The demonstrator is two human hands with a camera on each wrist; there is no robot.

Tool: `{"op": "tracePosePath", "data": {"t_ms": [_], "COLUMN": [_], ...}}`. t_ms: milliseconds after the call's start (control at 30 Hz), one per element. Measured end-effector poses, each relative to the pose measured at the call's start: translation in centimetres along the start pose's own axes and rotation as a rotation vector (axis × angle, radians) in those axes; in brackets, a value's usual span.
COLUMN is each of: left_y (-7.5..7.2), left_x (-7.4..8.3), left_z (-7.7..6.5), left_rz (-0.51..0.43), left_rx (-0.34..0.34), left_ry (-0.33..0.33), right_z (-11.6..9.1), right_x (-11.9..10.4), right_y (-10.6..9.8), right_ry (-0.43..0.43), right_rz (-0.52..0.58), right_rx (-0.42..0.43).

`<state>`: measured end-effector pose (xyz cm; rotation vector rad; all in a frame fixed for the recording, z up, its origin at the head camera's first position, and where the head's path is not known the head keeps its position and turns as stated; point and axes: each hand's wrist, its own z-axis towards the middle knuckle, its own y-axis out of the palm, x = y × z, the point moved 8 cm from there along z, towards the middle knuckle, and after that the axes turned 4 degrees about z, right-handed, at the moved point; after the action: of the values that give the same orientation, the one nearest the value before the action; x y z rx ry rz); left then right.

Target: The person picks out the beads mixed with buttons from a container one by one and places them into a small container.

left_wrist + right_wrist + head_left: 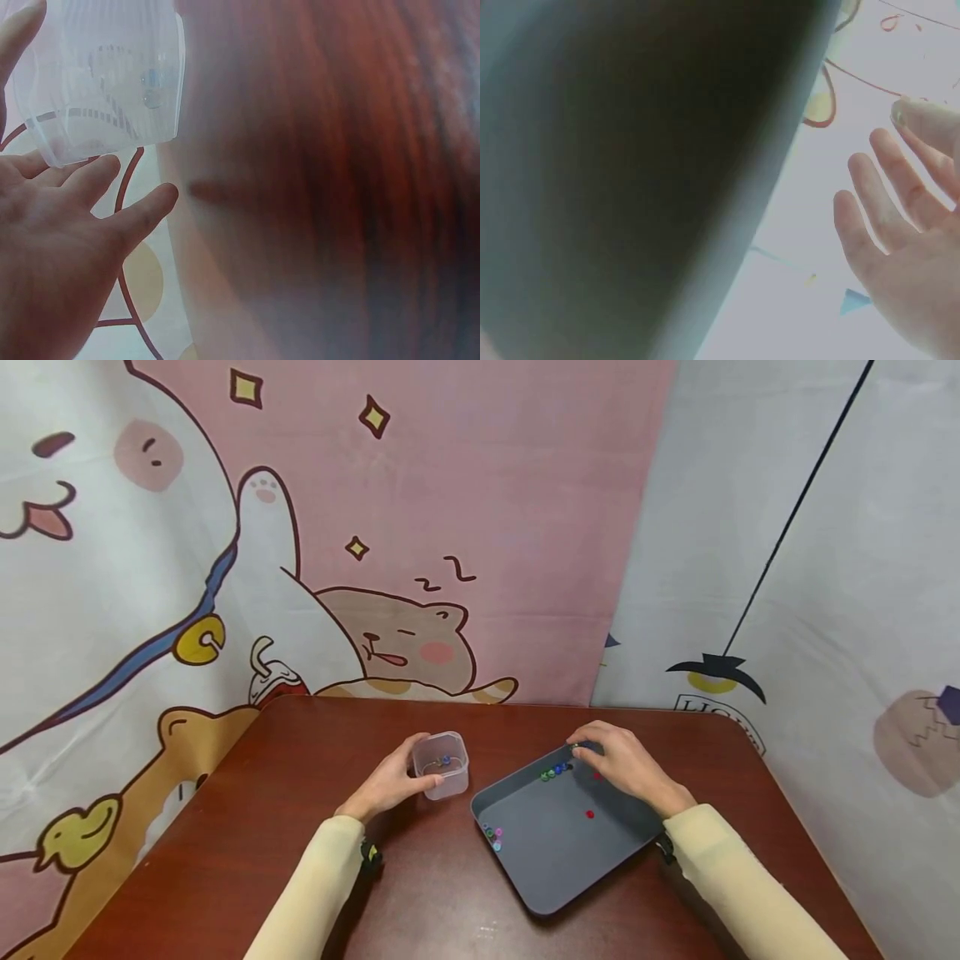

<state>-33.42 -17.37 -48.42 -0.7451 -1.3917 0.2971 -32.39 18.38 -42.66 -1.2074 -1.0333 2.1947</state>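
Observation:
My left hand (393, 781) holds a clear plastic container (450, 783) between thumb and fingers, left of the tray. Inside it lie a blue bead (446, 760) and other small beads, which also show through its wall in the left wrist view. Over the far corner of a dark grey tray (551, 852), my right hand (622, 760) pinches a tiny yellowish bead (576, 745) between thumb and index finger. In the right wrist view the other fingers are loosely extended. Green and blue beads (557, 771) line the tray's far wall, just left of that hand.
More beads (493, 837), pink, green and light blue, sit by the tray's left corner. A red bead (590, 814) lies on the tray floor, and another (597, 776) is beside the right hand. The brown wooden table (442, 893) ends at a cartoon-printed curtain (495, 527).

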Motion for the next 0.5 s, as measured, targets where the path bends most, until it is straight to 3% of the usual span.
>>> {"op": "tracePosePath", "data": {"t_ms": [500], "left_y": [0.0], "left_x": [-0.1], "left_z": [0.0], "left_rz": [-0.006], "left_rx": [0.009], "left_ry": [0.003], "right_z": [2.8], "right_x": [-5.8], "right_y": [-0.9], "right_ry": [-0.051], "right_rz": [0.125], "right_rx": [0.026]}}
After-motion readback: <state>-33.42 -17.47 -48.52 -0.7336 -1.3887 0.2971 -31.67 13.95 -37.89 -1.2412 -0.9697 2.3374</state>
